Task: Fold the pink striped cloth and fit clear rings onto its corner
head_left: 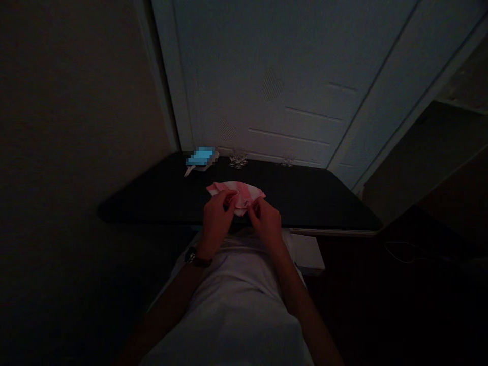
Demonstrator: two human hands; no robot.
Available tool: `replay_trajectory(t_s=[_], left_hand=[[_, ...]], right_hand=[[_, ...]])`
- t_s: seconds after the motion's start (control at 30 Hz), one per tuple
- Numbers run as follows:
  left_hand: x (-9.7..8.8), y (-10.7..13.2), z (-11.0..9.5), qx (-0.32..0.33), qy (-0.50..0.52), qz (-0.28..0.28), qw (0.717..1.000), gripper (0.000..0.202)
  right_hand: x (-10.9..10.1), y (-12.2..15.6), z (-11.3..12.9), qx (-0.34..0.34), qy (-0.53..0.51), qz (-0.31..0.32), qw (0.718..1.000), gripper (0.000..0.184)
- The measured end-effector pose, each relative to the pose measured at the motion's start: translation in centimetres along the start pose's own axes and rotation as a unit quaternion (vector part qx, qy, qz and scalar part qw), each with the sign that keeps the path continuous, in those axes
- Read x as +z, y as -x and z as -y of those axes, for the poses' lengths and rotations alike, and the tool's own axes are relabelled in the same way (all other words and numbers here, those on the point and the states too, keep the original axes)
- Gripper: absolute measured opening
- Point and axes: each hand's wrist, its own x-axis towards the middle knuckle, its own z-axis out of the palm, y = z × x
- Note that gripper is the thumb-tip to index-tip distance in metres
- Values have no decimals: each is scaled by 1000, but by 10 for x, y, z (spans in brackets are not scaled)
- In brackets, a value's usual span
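Observation:
A pink and white cloth [244, 190] is spread in a fan shape at the front of a black tabletop, between my two hands. My left hand [218, 217] has its thumb and fingers closed on the cloth's left side; a dark watch or bracelet circles that wrist. On the right side, my right hand [267, 221] pinches close to the cloth's lower edge. A small shiny spot shows at its fingertips, too dim and small to name. The undersides of both hands are hidden.
The black tabletop [152, 195] meets a pale panelled door [305, 66]. At the back stand a device with a lit, blurred screen [201, 156], a cluster of small clear glass-like pieces [238, 159] and a few more clear pieces [287, 160]. A white box [308, 254] sits below the front edge.

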Motion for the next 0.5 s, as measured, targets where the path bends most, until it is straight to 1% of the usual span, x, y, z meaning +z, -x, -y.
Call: replay_trajectory(t_s=[0.13,0.27,0.5], left_hand=[[0,1,-1,-3,29,8,1000,22],[-1,2,-3,-1,36,4,999,20],[-1,3,-2,5,59,5,998,21]], right_hand=[[0,0,-1,-2,-3,5,1000,20],[1,0,-1,-5,-5,5,1000,17],[1,0,-1,-4,-17,-2,1000,20]])
